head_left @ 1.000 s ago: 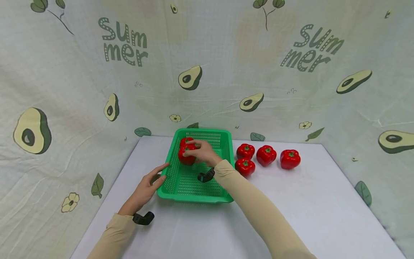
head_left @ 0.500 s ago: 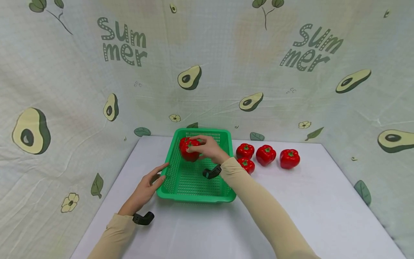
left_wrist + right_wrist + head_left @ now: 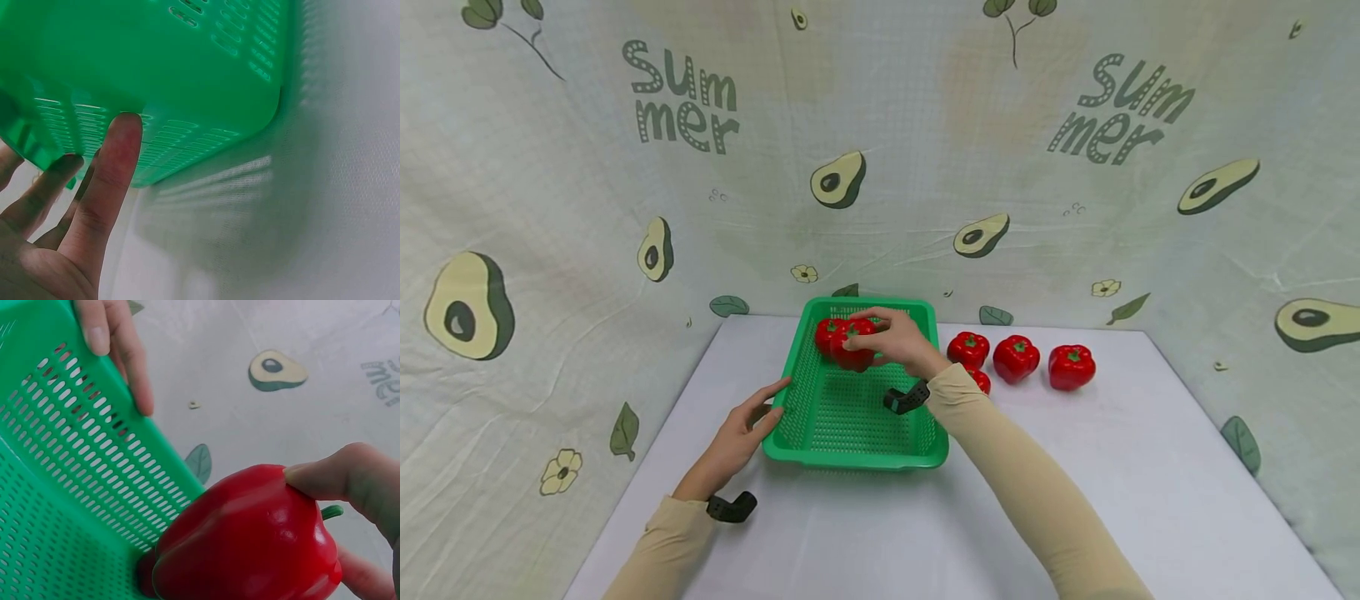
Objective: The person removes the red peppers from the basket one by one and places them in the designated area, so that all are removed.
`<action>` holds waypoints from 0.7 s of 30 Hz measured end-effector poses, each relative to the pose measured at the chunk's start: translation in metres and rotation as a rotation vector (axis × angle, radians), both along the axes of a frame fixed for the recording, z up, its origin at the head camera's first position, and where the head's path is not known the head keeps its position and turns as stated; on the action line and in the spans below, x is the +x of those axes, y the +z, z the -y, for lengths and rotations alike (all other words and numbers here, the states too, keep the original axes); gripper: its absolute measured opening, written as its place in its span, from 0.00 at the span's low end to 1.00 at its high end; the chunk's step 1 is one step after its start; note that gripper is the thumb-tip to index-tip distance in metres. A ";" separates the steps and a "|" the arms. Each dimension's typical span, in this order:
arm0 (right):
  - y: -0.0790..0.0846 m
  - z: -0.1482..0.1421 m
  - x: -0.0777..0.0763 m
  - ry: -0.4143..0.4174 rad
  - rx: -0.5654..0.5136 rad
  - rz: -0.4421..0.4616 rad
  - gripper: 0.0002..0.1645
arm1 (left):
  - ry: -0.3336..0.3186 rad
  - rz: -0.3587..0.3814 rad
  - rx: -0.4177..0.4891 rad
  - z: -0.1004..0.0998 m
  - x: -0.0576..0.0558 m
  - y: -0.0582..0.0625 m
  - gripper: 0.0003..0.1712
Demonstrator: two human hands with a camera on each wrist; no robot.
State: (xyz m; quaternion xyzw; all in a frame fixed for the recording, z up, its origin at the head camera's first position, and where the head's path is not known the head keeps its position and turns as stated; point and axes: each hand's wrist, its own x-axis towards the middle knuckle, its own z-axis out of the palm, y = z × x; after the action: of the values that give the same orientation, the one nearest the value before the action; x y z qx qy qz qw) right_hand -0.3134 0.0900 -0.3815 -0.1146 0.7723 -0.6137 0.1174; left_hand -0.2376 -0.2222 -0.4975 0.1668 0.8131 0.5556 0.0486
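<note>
My right hand (image 3: 901, 340) grips a red bell pepper (image 3: 853, 348) between thumb and fingers, inside the green basket (image 3: 850, 459). The held pepper (image 3: 250, 537) fills the lower middle of the right wrist view, its green stem towards the palm. Partly behind it, a second red bell pepper (image 3: 828, 335) lies near the basket's back left corner. My left hand (image 3: 737, 437) is at the basket's left side, fingers fairly straight, tips touching the rim. From the left wrist, a finger (image 3: 106, 181) lies against the slotted outer wall (image 3: 187, 81).
Several more red bell peppers stand on the white table (image 3: 1120, 483) right of the basket, including one at the far right (image 3: 1072, 367). My right forearm (image 3: 1022, 475) partly hides the nearest pepper (image 3: 980, 380). A printed cloth (image 3: 910, 150) hangs behind and at both sides.
My right hand has moved right and slightly back with its pepper, so more of the pepper behind shows. The left hand stays at the basket rim.
</note>
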 end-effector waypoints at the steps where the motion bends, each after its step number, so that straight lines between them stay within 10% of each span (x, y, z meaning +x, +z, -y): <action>1: 0.002 -0.001 0.001 -0.006 0.003 -0.003 0.33 | -0.001 0.000 0.000 0.000 0.000 0.000 0.31; 21: 0.034 -0.044 0.020 -0.045 0.022 -0.012 0.35 | 0.001 0.004 -0.014 0.002 0.001 0.002 0.32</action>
State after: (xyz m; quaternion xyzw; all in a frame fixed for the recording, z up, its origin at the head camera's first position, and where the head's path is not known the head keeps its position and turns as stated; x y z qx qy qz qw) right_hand -0.2934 0.1339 -0.3471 -0.0994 0.7820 -0.6071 0.1002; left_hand -0.2365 -0.2242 -0.4960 0.1650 0.8169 0.5504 0.0510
